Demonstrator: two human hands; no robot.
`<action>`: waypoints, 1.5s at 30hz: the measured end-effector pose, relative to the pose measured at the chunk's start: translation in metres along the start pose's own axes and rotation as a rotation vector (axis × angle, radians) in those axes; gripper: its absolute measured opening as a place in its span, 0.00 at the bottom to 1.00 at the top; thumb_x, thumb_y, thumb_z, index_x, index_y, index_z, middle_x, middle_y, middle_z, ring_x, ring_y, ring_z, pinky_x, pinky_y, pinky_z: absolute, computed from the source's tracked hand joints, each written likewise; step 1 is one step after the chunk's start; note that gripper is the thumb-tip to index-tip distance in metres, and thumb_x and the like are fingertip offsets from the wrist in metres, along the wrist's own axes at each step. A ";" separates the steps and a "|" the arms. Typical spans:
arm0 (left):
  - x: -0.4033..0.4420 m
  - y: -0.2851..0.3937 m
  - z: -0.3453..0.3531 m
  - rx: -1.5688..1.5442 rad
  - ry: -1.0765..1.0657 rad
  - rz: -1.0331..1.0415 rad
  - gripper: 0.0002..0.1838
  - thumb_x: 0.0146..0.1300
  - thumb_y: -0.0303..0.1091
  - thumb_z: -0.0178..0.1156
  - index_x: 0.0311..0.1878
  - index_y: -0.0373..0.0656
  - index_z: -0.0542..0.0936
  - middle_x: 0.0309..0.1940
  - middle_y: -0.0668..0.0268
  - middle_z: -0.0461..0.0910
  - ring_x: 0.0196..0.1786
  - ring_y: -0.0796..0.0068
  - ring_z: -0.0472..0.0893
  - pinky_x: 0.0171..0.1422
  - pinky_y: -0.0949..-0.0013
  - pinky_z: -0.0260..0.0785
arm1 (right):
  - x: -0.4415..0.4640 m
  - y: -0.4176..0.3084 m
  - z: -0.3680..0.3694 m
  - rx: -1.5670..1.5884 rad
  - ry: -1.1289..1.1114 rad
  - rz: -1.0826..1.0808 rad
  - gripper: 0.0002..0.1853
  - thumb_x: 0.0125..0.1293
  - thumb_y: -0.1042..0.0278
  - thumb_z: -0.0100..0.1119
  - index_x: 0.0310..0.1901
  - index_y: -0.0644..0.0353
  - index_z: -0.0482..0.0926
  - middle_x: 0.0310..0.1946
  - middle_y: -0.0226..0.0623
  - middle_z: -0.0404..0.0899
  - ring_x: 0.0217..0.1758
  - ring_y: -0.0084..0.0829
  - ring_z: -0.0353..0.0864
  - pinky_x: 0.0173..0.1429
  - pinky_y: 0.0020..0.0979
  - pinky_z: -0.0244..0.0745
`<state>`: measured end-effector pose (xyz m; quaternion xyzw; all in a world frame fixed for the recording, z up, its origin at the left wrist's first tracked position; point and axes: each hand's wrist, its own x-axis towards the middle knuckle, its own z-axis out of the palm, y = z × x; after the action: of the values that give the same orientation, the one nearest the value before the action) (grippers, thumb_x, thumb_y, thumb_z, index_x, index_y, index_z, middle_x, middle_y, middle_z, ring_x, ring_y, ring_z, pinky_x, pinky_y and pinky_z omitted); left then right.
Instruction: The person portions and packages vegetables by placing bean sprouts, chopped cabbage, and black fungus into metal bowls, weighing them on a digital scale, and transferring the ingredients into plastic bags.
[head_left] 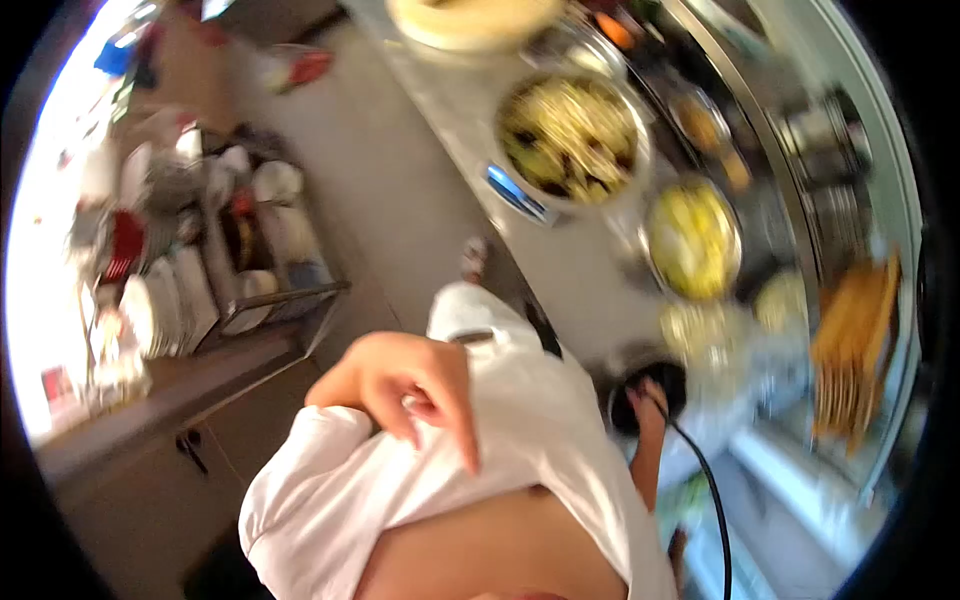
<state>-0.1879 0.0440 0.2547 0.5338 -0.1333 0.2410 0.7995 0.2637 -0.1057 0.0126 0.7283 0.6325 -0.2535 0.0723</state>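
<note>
Right hand at a black round thing on the counter side

In the head view, the right hand (650, 392) lies against a black, round, blurred thing (674, 382), beside the metal counter (560, 265); I cannot tell whether its fingers grip it. A glossy black cord (714, 488) curves down from there. The left hand (412, 380) hangs before the white garment (525, 410), index finger extended apart from the curled others. Near the black thing stands a bowl of yellow pieces (692, 240).
</note>
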 end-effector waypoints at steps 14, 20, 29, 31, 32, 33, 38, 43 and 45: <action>-0.013 0.003 -0.002 0.079 0.256 0.063 0.19 0.58 0.40 0.56 0.43 0.30 0.79 0.12 0.75 0.62 0.13 0.83 0.60 0.18 0.74 0.51 | 0.017 0.036 -0.055 0.408 -0.168 0.244 0.16 0.41 0.79 0.63 0.35 0.60 0.71 0.19 0.38 0.75 0.21 0.29 0.76 0.26 0.29 0.72; -0.014 -0.001 -0.006 0.111 0.295 0.067 0.20 0.58 0.40 0.55 0.42 0.30 0.79 0.12 0.75 0.63 0.13 0.82 0.61 0.17 0.75 0.51 | 0.009 0.009 -0.079 0.535 -0.308 0.257 0.25 0.43 0.82 0.55 0.48 0.61 0.70 0.20 0.36 0.74 0.19 0.27 0.75 0.23 0.27 0.71; -0.018 -0.002 -0.013 0.046 0.363 0.028 0.20 0.58 0.41 0.55 0.41 0.30 0.79 0.14 0.73 0.65 0.15 0.83 0.60 0.18 0.74 0.50 | 0.007 0.075 -0.034 0.898 -0.413 0.425 0.26 0.49 0.74 0.45 0.54 0.58 0.72 0.28 0.34 0.75 0.18 0.23 0.70 0.21 0.23 0.67; -0.016 -0.002 -0.014 0.030 0.374 0.024 0.20 0.58 0.41 0.55 0.41 0.30 0.79 0.15 0.72 0.66 0.15 0.83 0.60 0.18 0.74 0.51 | -0.006 0.025 -0.068 1.234 -0.254 0.430 0.22 0.51 0.71 0.46 0.51 0.57 0.75 0.34 0.33 0.75 0.24 0.22 0.71 0.24 0.23 0.66; -0.014 -0.001 -0.014 0.018 0.383 0.027 0.20 0.58 0.41 0.55 0.41 0.30 0.79 0.15 0.72 0.66 0.15 0.83 0.60 0.19 0.74 0.51 | -0.012 0.007 -0.079 1.400 -0.166 0.429 0.20 0.53 0.69 0.46 0.49 0.57 0.76 0.37 0.33 0.76 0.26 0.21 0.71 0.25 0.23 0.66; -0.012 -0.001 -0.015 0.007 0.390 0.029 0.20 0.58 0.41 0.55 0.41 0.30 0.79 0.15 0.72 0.67 0.15 0.83 0.60 0.19 0.74 0.51 | -0.012 0.018 -0.072 1.368 -0.198 0.479 0.19 0.53 0.69 0.46 0.47 0.56 0.77 0.37 0.32 0.75 0.26 0.21 0.71 0.25 0.22 0.65; -0.006 -0.006 -0.018 -0.017 0.399 0.038 0.20 0.59 0.41 0.55 0.40 0.30 0.79 0.15 0.73 0.65 0.16 0.83 0.59 0.21 0.74 0.52 | -0.016 0.065 -0.024 1.653 -0.351 0.558 0.09 0.56 0.66 0.47 0.36 0.54 0.76 0.30 0.32 0.75 0.24 0.24 0.69 0.24 0.19 0.61; -0.004 -0.016 -0.019 -0.108 0.432 -0.008 0.19 0.59 0.40 0.55 0.39 0.29 0.79 0.14 0.73 0.62 0.17 0.84 0.59 0.25 0.76 0.56 | -0.020 0.085 0.010 2.003 -0.014 0.631 0.10 0.59 0.59 0.51 0.37 0.54 0.77 0.28 0.30 0.75 0.23 0.29 0.72 0.28 0.24 0.70; -0.001 -0.019 -0.020 -0.127 0.432 0.011 0.19 0.59 0.39 0.54 0.39 0.28 0.78 0.13 0.74 0.62 0.16 0.84 0.60 0.26 0.76 0.58 | -0.027 0.070 0.000 1.965 0.062 0.623 0.11 0.58 0.58 0.53 0.36 0.55 0.76 0.25 0.30 0.72 0.26 0.30 0.72 0.31 0.28 0.73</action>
<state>-0.1796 0.0557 0.2314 0.4177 0.0232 0.3454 0.8401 0.3290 -0.1426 0.0096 0.6038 -0.0693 -0.6098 -0.5087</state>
